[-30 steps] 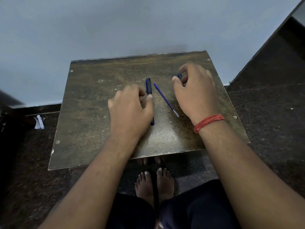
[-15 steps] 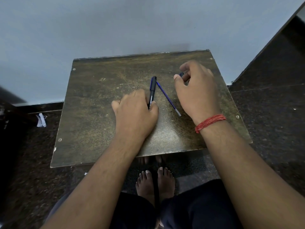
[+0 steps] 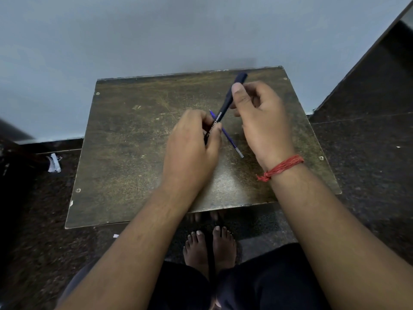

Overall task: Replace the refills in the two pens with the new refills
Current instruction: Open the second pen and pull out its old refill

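I hold a dark blue pen (image 3: 225, 108) with white lettering tilted above the small brown table (image 3: 134, 153). My left hand (image 3: 190, 153) grips its lower end, and my right hand (image 3: 263, 121) pinches its upper part just below the cap, thumb on the barrel. Flat on the table under the pen lies a thin blue refill (image 3: 232, 142) with a silver tip, pointing toward the front right. No second pen shows; my right hand hides the spot where something dark lay before.
The table stands against a pale wall, with dark stone floor around it. A crumpled white scrap (image 3: 53, 163) lies on the floor at the left. My bare feet (image 3: 210, 247) rest under the table's front edge.
The pen that lay on the table under my left hand has been lifted and tilted to the right. My right hand has come off the table and taken its upper end.
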A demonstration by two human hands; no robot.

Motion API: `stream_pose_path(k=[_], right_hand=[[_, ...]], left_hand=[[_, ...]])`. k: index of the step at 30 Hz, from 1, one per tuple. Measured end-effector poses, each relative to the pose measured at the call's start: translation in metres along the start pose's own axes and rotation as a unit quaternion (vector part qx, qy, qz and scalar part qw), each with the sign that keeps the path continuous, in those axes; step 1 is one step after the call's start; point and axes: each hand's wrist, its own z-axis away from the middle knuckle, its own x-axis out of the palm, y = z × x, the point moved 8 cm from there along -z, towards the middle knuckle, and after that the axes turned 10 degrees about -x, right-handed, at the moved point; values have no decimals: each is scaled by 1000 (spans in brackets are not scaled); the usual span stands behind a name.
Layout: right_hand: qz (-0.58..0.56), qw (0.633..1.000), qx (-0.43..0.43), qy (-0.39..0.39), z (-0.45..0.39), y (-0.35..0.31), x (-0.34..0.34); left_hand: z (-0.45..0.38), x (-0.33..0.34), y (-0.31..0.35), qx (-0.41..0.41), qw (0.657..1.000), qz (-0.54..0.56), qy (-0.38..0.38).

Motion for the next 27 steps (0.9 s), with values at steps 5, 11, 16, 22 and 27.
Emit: stream_pose_path(k=[5,11,16,22,27], right_hand=[[-161,985,50,19,4,4,8],[-222,971,88,-31,10,4,21],[-231,967,104,-10,10,7,18],[-265,955,131,18,12,8,15],[-303,943,126,52,11,3,13]], left_hand=[[4,7,6,12,998,45,-41],[1,4,-2,-31,995,91,-37],[0,7,-6,-46,994,86,-55],[0,12,-1,-66,991,85,-79],[-1,10,7,-72,987,109,-93]])
